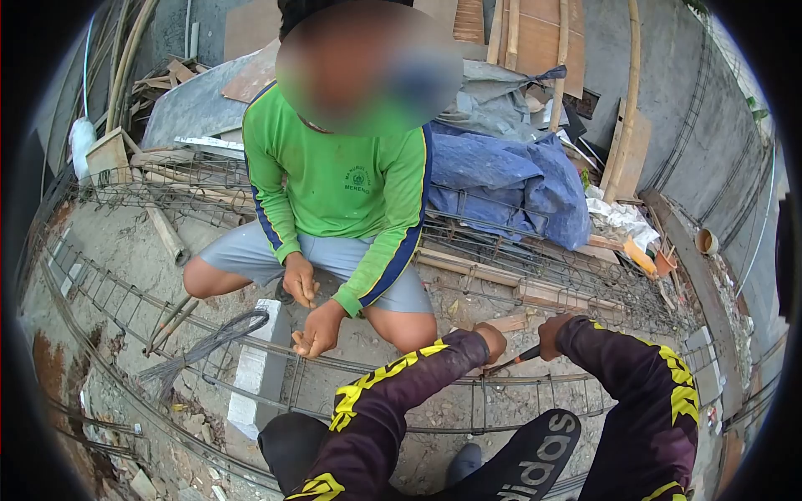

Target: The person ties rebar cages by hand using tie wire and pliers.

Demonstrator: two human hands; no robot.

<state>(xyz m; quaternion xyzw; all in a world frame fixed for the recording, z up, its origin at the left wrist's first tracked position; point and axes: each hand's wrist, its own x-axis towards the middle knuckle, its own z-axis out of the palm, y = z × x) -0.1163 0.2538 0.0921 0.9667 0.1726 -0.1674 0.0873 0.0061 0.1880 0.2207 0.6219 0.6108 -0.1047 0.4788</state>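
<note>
My right hand is closed around the handle of slim pincers, whose dark tip points down-left to a steel bar. My left hand is curled just above that rebar cage; what its fingers hold, if anything, is hidden. The cage runs across in front of my knees, with square stirrups along its long bars. Opposite me, a person in a green shirt squats with both hands close together over the cage. A bundle of tie wire lies to the left.
A pale block lies under the cage on the left. Behind the person are a blue tarp, timber planks and more rebar cages. A grey wall stands at the back right. Rubble covers the ground at left.
</note>
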